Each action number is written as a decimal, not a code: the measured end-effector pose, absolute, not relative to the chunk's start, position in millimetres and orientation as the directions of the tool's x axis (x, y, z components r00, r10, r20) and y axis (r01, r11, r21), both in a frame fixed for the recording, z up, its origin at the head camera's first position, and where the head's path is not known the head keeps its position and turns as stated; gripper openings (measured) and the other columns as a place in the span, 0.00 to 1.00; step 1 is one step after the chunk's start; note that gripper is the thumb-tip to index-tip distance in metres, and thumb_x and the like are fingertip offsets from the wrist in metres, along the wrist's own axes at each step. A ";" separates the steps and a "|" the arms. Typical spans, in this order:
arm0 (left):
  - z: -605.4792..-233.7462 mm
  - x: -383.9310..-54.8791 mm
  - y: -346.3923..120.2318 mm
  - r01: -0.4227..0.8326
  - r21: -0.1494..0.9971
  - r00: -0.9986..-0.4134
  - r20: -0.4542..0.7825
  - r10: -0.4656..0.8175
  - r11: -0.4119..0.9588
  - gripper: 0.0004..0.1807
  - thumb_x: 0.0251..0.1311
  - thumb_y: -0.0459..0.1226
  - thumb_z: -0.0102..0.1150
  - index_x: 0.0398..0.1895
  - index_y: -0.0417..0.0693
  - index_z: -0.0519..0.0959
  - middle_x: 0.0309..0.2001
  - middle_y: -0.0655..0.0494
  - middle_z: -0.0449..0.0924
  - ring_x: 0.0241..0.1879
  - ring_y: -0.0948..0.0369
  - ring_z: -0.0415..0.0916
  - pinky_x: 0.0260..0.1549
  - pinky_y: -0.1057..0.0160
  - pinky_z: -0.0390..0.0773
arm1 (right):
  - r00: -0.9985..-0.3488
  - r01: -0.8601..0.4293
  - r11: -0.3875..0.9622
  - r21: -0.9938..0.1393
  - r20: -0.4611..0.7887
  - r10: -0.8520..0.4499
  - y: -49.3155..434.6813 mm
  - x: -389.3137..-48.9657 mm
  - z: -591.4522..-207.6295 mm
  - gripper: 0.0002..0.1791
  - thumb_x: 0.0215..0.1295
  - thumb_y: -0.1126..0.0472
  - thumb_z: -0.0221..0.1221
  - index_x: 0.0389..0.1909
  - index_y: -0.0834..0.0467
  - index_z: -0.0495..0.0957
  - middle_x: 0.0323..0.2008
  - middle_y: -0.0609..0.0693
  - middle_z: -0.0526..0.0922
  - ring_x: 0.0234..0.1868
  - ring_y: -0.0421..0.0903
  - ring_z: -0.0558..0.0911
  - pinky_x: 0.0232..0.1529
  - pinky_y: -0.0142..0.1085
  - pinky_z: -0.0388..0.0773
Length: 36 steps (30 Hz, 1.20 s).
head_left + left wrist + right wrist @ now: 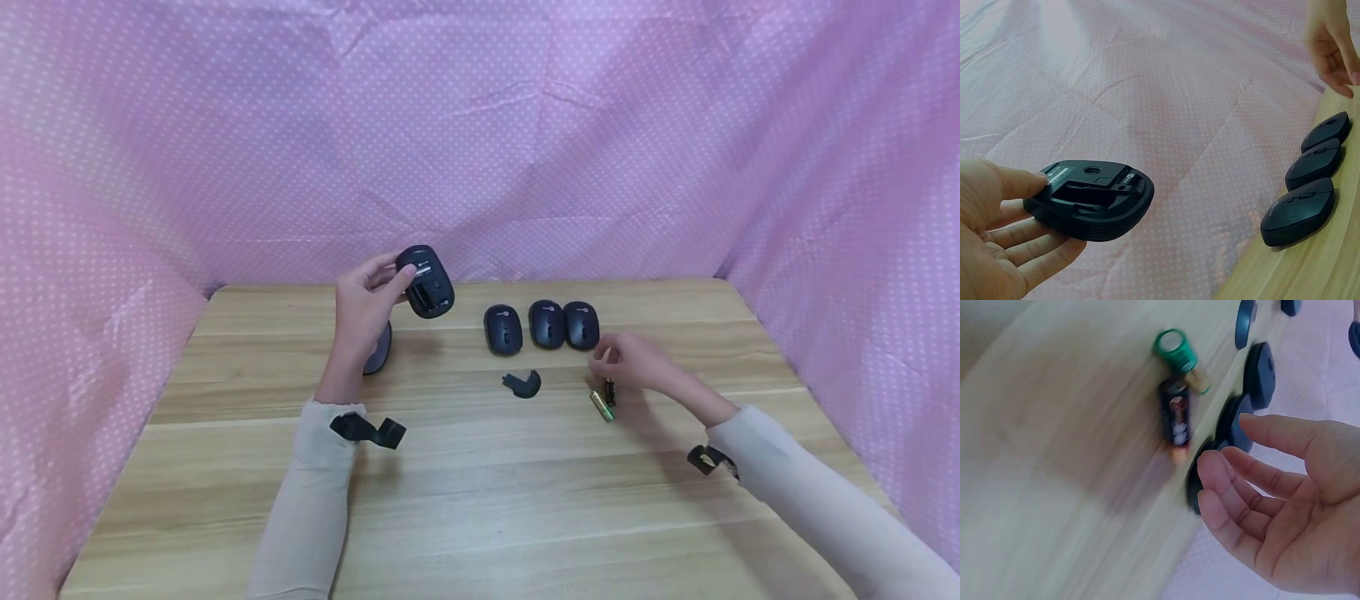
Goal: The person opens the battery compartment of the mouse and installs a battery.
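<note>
My left hand (363,304) holds a black computer mouse (1094,219) up off the table, thumb on its underside and fingers beneath. The mouse is turned bottom up, and its battery slot shows uncovered and hollow. Over the right part of the table, my right hand (1285,506) has loosely bent fingers with nothing between them. Close by its fingertips lie a black battery (1175,415) and a green-and-gold battery (602,406). A dark curved battery cover (522,384) lies to the left of the batteries.
Three dark mice stand upright in a row near the back: a left one (503,330), a middle one (547,324) and a right one (581,325). Another mouse (380,350) is partly hidden behind my left wrist. Pink dotted cloth (480,142) surrounds the wooden table (465,500).
</note>
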<state>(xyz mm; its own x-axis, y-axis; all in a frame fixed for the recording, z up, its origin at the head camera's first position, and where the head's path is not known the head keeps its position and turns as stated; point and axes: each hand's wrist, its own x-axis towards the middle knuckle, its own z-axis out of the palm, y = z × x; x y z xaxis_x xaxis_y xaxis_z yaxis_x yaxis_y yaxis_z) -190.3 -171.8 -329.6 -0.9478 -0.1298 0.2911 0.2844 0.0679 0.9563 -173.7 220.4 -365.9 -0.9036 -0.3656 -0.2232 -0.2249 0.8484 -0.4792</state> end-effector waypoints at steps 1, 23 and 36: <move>-329.6 -190.4 -172.0 0.283 0.957 -0.948 0.290 -0.129 0.071 0.20 0.67 0.33 0.65 0.59 0.33 0.80 0.51 0.31 0.84 0.37 0.72 0.85 0.38 0.71 0.88 | -0.909 -0.215 0.851 -0.480 -0.220 -0.354 224.6 -172.6 -366.8 0.11 0.69 0.59 0.63 0.40 0.65 0.82 0.27 0.53 0.85 0.27 0.42 0.79 0.27 0.33 0.76; -327.2 -188.4 -175.3 0.245 0.966 -0.957 0.255 -0.141 0.087 0.20 0.67 0.35 0.65 0.60 0.36 0.81 0.52 0.34 0.84 0.39 0.71 0.85 0.39 0.71 0.88 | -0.924 -0.095 0.890 -0.447 -0.293 -0.246 231.6 -163.2 -388.4 0.16 0.65 0.54 0.66 0.19 0.57 0.79 0.17 0.43 0.76 0.21 0.39 0.71 0.22 0.30 0.68; -327.1 -188.9 -176.6 0.243 0.967 -0.958 0.251 -0.142 0.071 0.20 0.67 0.34 0.65 0.60 0.36 0.80 0.52 0.34 0.84 0.39 0.71 0.84 0.39 0.71 0.88 | -0.958 -0.120 0.837 -0.534 -0.159 -0.239 228.7 -167.0 -397.0 0.12 0.68 0.58 0.64 0.27 0.60 0.82 0.23 0.48 0.81 0.26 0.41 0.74 0.28 0.32 0.72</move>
<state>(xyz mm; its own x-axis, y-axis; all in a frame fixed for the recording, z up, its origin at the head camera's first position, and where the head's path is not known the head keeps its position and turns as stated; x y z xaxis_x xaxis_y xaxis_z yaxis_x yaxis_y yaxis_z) -188.9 -176.6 -327.1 -0.9576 -0.1419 0.2508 0.2429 0.0706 0.9675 -167.0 228.7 -397.0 -0.9578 -0.2391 -0.1592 -0.1203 0.8372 -0.5335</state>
